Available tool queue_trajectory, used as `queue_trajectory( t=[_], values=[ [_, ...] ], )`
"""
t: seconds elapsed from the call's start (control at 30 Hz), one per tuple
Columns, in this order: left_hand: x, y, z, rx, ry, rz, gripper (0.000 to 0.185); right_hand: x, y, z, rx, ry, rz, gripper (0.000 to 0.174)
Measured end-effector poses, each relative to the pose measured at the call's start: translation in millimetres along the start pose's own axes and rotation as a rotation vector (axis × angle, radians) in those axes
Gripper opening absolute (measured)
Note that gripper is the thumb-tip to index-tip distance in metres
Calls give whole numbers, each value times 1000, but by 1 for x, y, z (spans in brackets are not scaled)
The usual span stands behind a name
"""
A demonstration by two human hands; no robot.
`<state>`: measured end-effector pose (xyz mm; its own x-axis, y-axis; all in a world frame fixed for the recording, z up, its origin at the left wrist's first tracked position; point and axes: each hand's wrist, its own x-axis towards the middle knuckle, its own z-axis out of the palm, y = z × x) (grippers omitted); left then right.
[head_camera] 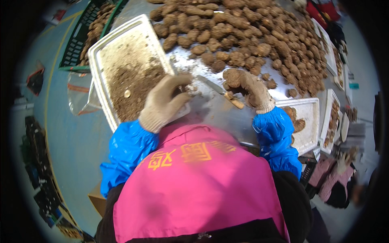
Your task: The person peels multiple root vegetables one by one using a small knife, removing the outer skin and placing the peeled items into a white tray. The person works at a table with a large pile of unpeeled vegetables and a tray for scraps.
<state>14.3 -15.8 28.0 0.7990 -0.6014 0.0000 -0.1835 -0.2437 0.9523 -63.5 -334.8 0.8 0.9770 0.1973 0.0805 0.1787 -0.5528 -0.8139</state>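
My left hand (165, 98), in a soiled knit glove, hovers by the near right edge of a white foam tray (97, 71). Its thumb and fingers are apart, and I see nothing held between them. My right hand (256, 91), gloved the same way, grips a brown, soil-covered taro corm (232, 77). Between the hands a knife (212, 85) lies on the metal table (209, 106), its blade pointing up and left and its wooden handle toward me. Loose brown soil and one pale cut piece (127, 93) lie in the foam tray.
A large heap of taro corms (243, 33) covers the table's far side. To the right, a white foam tray (308, 121) holds several corms. A green plastic crate (73, 45) of corms stands at the far left. Another person (334, 179) is at the right.
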Motion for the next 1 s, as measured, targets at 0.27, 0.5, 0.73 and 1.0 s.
queue_trajectory(
  t=[0.27,0.5,0.73,1.0],
  values=[
    [-7,20,-7,-137,-32,-29,64,50,-64,58,-225,-52,10,25],
    [-19,26,-11,-674,-113,-321,63,66,-81,74,957,-124,154,73],
    [-30,25,-15,-470,-213,-208,47,59,-99,78,1244,-382,297,67],
    [-31,-8,7,-76,-59,116,55,51,-122,91,1067,-271,360,50]
  ],
)
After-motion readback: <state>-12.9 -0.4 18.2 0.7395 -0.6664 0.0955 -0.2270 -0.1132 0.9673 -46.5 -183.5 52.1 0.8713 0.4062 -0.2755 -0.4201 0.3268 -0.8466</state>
